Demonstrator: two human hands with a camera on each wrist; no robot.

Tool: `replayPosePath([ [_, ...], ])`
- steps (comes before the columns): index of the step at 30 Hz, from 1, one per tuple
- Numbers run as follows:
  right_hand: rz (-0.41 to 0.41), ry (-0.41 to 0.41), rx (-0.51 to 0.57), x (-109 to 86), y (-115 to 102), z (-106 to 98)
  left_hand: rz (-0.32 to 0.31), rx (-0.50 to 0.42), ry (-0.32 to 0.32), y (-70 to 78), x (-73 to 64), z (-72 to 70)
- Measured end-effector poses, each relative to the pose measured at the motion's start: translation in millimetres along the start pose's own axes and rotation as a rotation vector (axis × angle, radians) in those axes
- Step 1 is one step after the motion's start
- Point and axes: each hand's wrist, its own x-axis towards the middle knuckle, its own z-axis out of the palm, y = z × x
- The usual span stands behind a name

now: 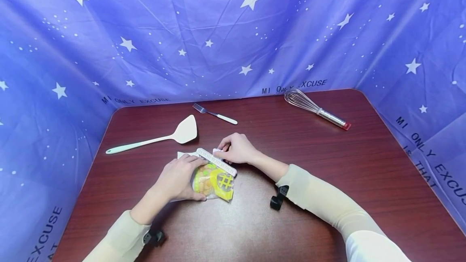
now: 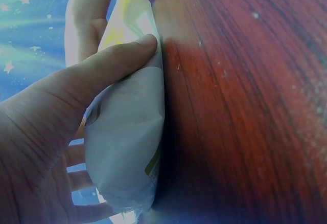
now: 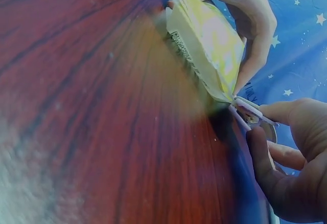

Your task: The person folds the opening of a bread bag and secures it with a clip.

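Note:
A yellow and clear snack bag (image 1: 223, 191) lies on the table with a long white bag clip (image 1: 217, 162) across its far end. My left hand (image 1: 179, 178) grips the near left side of the bag; in the left wrist view the thumb lies over the pale underside of the bag (image 2: 125, 132) and the fingers are behind it. With thumb and fingers my right hand (image 1: 238, 148) pinches the clip's handle part. The right wrist view has the clip (image 3: 249, 113) between those fingertips, right at the gathered end of the bag.
Left of the bag lies a white turner (image 1: 185, 129) with a mint handle. Beyond it are a fork (image 1: 218, 115) with a white handle and, at the far right, a wire whisk (image 1: 314, 108). Blue star-patterned curtain (image 1: 218, 31) surrounds the dark red table (image 1: 327, 165).

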Motion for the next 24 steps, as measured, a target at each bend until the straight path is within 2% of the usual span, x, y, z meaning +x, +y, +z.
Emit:
replayPosePath([
  [7, -0.067, 0.042, -0.118, 0.0, -1.9, 1.5, 0.001, 0.001, -0.006, -0.4, 0.2, -0.1],
  [20, -0.064, 0.077, -0.161, -3.1, -6.0, 5.3, 0.013, 0.006, 0.004, -1.3, 1.3, -0.2],
  [24, -0.059, 0.069, -0.141, -2.9, -3.3, 4.5, 0.017, 0.014, 0.005, -1.5, 1.7, 0.5],
])
